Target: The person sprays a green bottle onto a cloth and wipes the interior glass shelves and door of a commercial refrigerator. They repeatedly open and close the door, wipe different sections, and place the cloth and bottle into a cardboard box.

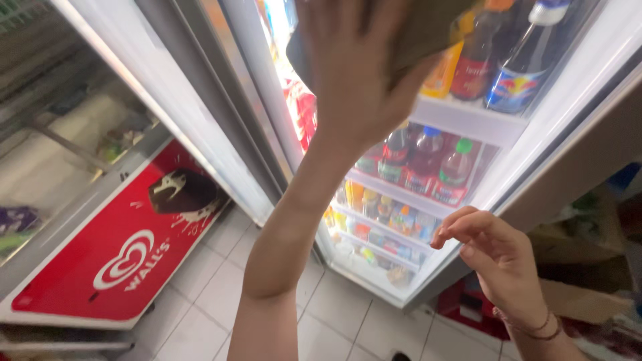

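Note:
My left hand (358, 73) is raised high in front of an open drinks fridge (468, 120). It grips a flat brown cardboard-like piece (428, 30) whose upper part runs out of the picture. My right hand (498, 257) hovers lower, beside the fridge's right frame, with fingers loosely curled and apart and nothing in them. Thin bracelets circle its wrist. Dark and red drink bottles (428, 164) stand on the shelf between the two hands. More bottles (518, 63) fill the shelf above.
The fridge's glass door (200, 107) stands open to the left. A chest freezer with a red front panel (127, 254) sits at far left. Cardboard boxes (582, 267) and a red crate (468, 304) lie at the right on the white tiled floor (207, 294).

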